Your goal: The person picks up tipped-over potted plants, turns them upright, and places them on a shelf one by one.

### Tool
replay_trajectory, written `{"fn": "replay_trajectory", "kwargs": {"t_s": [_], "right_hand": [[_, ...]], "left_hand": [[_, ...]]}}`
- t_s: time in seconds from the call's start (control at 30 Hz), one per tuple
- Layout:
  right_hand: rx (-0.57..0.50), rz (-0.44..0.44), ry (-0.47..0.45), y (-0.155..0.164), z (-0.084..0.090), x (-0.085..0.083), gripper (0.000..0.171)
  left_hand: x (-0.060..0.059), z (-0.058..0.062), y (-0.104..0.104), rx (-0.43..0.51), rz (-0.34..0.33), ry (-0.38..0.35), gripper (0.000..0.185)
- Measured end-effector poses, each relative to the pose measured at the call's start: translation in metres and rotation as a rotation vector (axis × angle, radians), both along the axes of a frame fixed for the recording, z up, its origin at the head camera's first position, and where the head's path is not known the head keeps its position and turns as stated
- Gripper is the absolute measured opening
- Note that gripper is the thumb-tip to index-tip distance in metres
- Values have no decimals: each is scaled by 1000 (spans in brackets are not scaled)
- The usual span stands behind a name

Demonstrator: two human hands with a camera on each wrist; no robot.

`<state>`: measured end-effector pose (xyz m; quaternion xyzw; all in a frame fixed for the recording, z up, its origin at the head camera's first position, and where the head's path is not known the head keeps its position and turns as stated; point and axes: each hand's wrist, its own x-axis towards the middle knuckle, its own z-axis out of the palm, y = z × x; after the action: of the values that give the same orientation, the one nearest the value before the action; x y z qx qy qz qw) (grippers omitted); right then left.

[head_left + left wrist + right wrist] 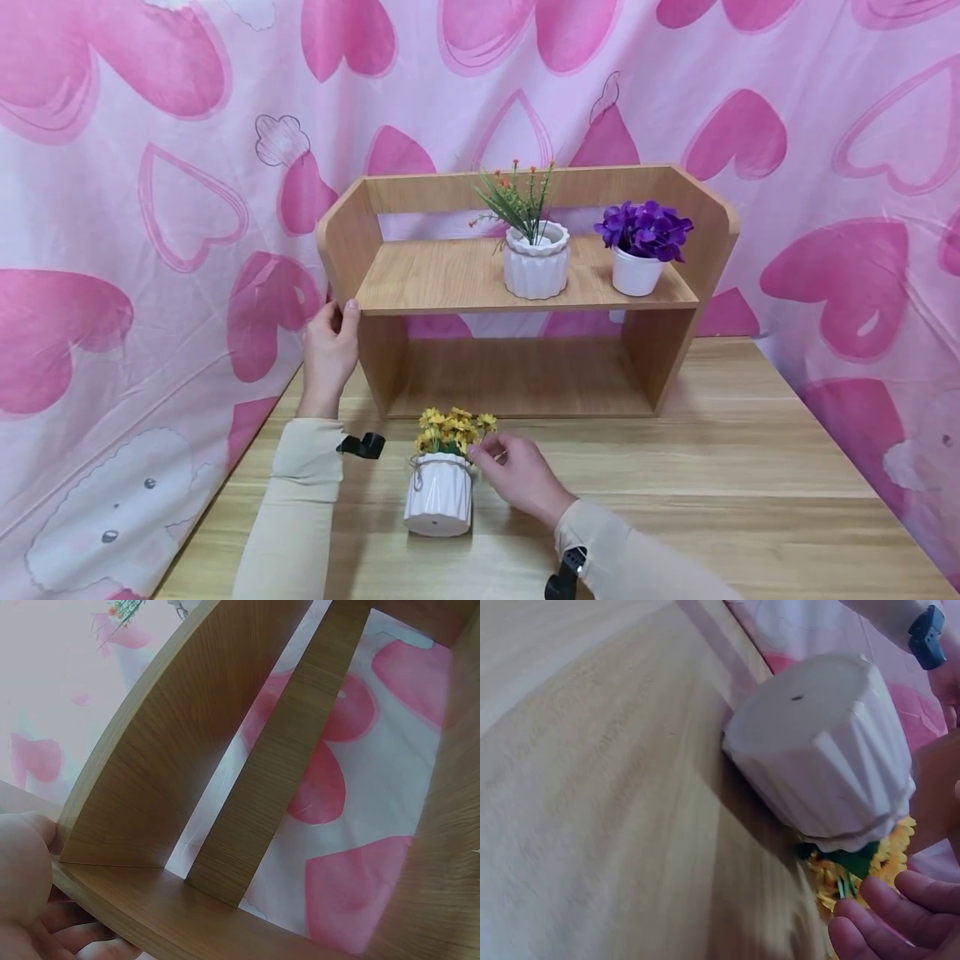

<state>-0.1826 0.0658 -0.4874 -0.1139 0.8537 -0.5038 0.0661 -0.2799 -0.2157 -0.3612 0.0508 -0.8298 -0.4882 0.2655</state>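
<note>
My left hand (pixel 331 354) grips the left side panel of a two-tier wooden shelf (pixel 420 283), thumb at the front edge and fingers round the outside; the left wrist view shows the fingers (pixel 90 941) under that edge. On the table before the shelf, a white fluted pot (pixel 438 496) of yellow flowers (pixel 450 429) lies tipped over, its base with a small hole facing me. Twine circles its neck. My right hand (pixel 525 477) is beside the pot's mouth, its loosely bent fingers (pixel 885 915) right at the flowers.
On the upper shelf board stand a white ribbed pot (pixel 536 267) with grassy leaves and small orange flowers, and to its right a white pot (pixel 636 273) of purple flowers. Pink heart-patterned cloth (pixel 187 333) hangs behind and beside the wooden table (pixel 750 467).
</note>
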Motion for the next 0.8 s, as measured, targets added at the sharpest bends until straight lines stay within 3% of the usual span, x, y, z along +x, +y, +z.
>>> {"fn": "replay_trajectory", "kwargs": {"t_s": [0.23, 0.6, 0.8], "right_hand": [[8, 16, -40, -10, -5, 5, 45], [38, 27, -125, -23, -8, 8, 70], [35, 40, -107, -27, -9, 9, 76]], "left_hand": [[1, 1, 0, -4, -1, 13, 54], [0, -1, -1, 7, -4, -17, 57], [1, 1, 0, 9, 5, -50, 59]]}}
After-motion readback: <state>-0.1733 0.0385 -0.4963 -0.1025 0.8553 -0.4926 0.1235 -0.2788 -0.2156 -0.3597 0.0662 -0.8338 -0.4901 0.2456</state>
